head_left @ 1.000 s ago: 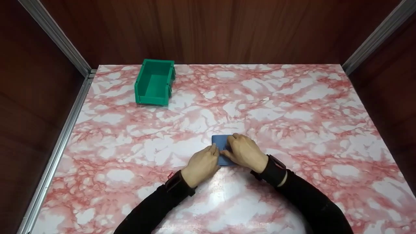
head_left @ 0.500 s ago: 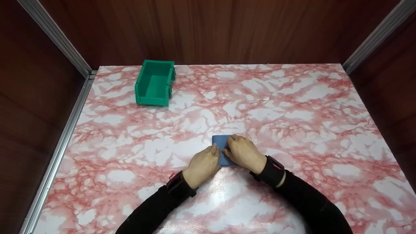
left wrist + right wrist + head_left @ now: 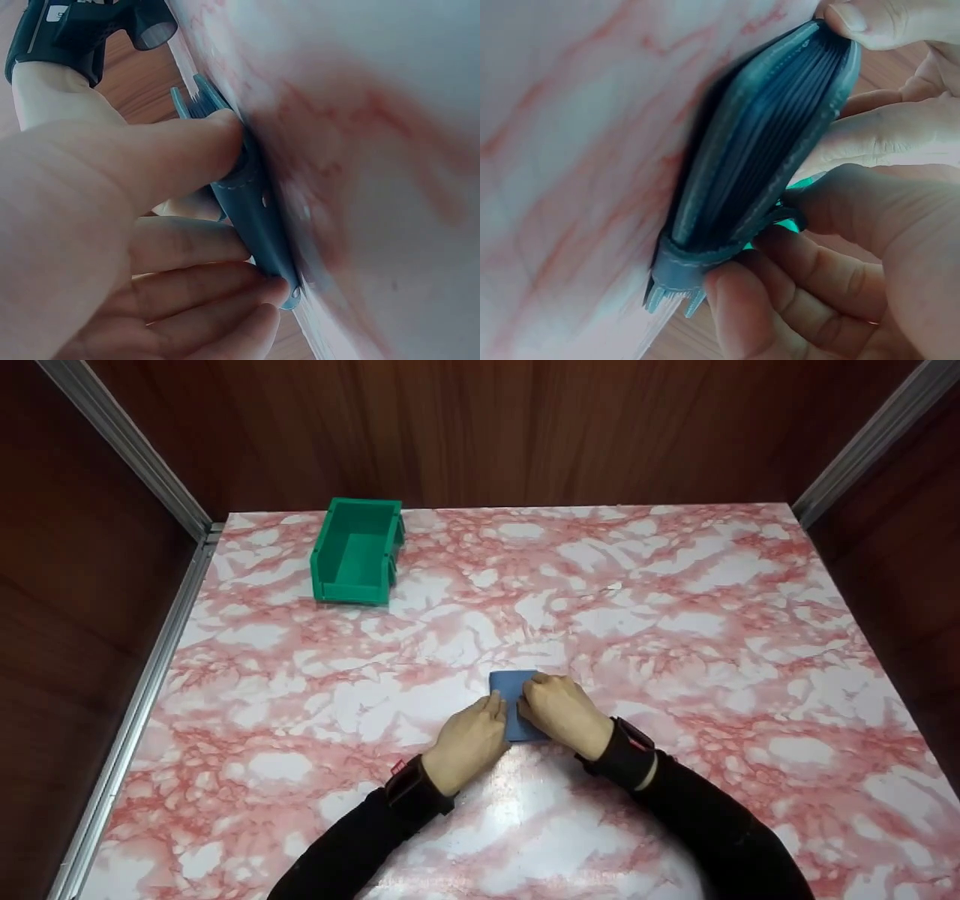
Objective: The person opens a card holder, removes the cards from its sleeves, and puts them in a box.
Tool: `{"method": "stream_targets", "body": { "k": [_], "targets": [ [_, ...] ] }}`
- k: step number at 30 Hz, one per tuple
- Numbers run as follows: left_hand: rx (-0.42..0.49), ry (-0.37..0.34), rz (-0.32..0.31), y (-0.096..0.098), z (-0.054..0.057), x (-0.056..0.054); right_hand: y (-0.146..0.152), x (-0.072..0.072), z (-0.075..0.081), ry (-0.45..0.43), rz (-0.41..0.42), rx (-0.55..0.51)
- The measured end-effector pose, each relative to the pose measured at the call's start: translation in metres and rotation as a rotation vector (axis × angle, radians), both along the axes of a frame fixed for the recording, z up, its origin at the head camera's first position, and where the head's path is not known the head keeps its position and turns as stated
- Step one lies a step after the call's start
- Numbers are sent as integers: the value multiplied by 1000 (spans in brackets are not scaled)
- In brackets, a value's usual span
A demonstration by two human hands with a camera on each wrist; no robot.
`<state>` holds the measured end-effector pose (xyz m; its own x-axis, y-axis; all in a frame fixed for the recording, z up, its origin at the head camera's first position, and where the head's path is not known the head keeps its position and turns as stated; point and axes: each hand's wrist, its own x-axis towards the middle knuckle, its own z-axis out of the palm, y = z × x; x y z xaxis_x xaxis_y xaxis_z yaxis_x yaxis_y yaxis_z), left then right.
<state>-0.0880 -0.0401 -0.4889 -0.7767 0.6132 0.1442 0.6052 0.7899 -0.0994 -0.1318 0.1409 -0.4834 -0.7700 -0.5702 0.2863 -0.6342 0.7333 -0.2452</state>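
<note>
A blue card wallet (image 3: 514, 684) lies on the table in front of me, partly hidden by both hands. My left hand (image 3: 466, 739) holds its left side; in the left wrist view the thumb lies at the near edge and the fingers along the spine. From the other side my right hand (image 3: 566, 714) pinches the wallet's strap (image 3: 694, 266) between thumb and curled fingers. The right wrist view shows the strap passing round one end, its tip lifted from the cover. Several thin leaves (image 3: 769, 142) show along the wallet's edge.
A green plastic bin (image 3: 352, 592) stands at the back left of the marbled red and white table (image 3: 675, 622). Dark wood panels (image 3: 480, 427) enclose the table at the back and sides, with metal rails (image 3: 142, 690) at the left.
My right thumb has drawn back from the wallet's middle towards the curled right fingers. The left hand and the wallet have hardly moved.
</note>
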Motion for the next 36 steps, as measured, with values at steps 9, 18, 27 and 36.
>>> {"method": "stream_targets", "body": {
  "k": [9,18,27,36],
  "targets": [
    [3,-26,-3,0,0,-1,4,-3,-1,6,26,-9],
    [36,-55,19,0,-1,1,11,-4,0,-33,37,-38],
    [50,-72,19,0,0,0,26,2,6,91,2,-39],
    [32,-40,-17,-2,-1,-1,54,2,5,98,-15,-33]
  ]
}}
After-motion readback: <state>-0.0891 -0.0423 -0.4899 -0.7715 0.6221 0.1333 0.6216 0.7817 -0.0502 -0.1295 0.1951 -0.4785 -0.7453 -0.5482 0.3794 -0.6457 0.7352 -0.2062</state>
